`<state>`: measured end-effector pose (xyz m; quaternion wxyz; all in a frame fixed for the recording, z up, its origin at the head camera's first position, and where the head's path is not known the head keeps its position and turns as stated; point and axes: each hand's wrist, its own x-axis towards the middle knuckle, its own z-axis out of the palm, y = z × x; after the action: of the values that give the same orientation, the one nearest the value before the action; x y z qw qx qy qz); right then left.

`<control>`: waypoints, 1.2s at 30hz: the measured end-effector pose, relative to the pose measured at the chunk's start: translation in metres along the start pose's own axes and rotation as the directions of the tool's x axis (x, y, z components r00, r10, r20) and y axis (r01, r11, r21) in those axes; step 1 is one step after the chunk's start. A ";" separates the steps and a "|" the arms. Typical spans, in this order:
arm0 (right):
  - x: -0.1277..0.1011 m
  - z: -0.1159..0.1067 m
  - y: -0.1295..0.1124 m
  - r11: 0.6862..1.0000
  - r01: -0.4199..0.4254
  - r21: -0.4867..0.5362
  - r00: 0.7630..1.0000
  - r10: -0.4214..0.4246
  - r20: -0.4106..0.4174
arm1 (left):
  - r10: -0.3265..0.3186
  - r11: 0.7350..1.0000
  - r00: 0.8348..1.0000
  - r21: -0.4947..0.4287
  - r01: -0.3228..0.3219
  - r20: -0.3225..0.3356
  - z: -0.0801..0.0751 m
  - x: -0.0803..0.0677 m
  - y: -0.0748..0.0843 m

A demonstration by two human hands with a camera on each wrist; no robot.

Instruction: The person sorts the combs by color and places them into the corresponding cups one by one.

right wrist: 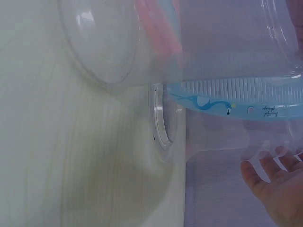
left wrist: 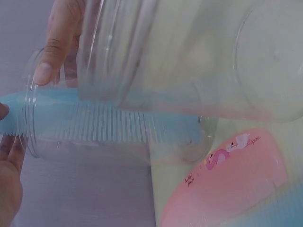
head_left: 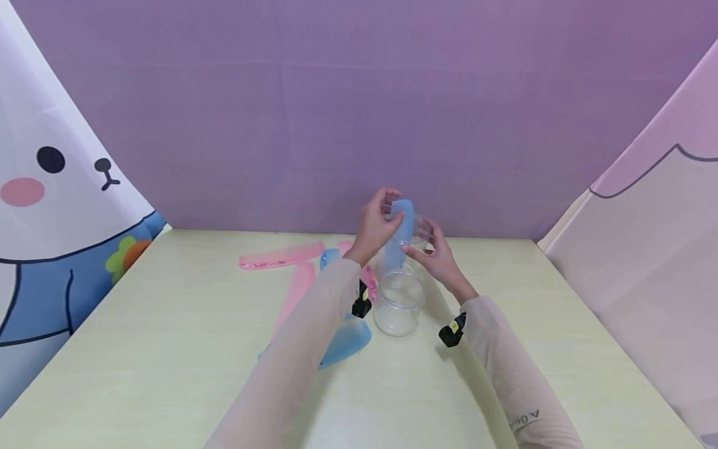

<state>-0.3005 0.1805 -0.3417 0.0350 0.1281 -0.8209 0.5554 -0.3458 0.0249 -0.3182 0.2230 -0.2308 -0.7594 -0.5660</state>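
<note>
While the left hand (head_left: 377, 226) curls its fingers round the upper end of a blue comb (head_left: 399, 234), the right hand (head_left: 434, 252) pinches the rim of a clear jar (head_left: 417, 236) at about 3 o'clock of that comb, so both hands are clamped, each on its own thing. The comb stands nearly upright with its lower end inside the jar's mouth; in the left wrist view its teeth (left wrist: 102, 126) show through the clear wall. A second clear jar (head_left: 398, 304) stands on the table (head_left: 168, 349) just at 6 o'clock of the held one, close below it.

At 9 o'clock of the jars lie pink combs (head_left: 280, 255), one long piece running parallel to the table's far edge and another slanting toward the person, and a further blue comb (head_left: 348, 340) lies under the left forearm at 7 o'clock of the standing jar. The pink comb in the left wrist view carries a flamingo print (left wrist: 222, 153).

Bare tabletop stretches from 3 to 5 o'clock of the jars out to the right edge, and along the whole near side. Curtains hem the table at left, right and back
</note>
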 end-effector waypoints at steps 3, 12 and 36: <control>0.000 0.000 0.000 1.000 -0.001 0.003 1.000 0.001 -0.004 | -0.003 1.000 1.000 -0.008 0.003 0.023 -0.001 0.001 -0.001; 0.001 0.000 0.002 1.000 0.016 0.012 1.000 -0.016 -0.003 | -0.041 0.996 0.995 0.081 0.034 0.090 -0.007 0.004 -0.006; 0.002 -0.001 0.004 0.999 0.035 0.004 0.999 -0.035 0.001 | -0.156 0.981 0.984 0.126 0.145 0.082 -0.010 0.007 -0.010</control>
<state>-0.3040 0.1821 -0.3447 0.0439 0.1429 -0.8175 0.5561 -0.3566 0.0132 -0.3184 0.1582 -0.1845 -0.8167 -0.5235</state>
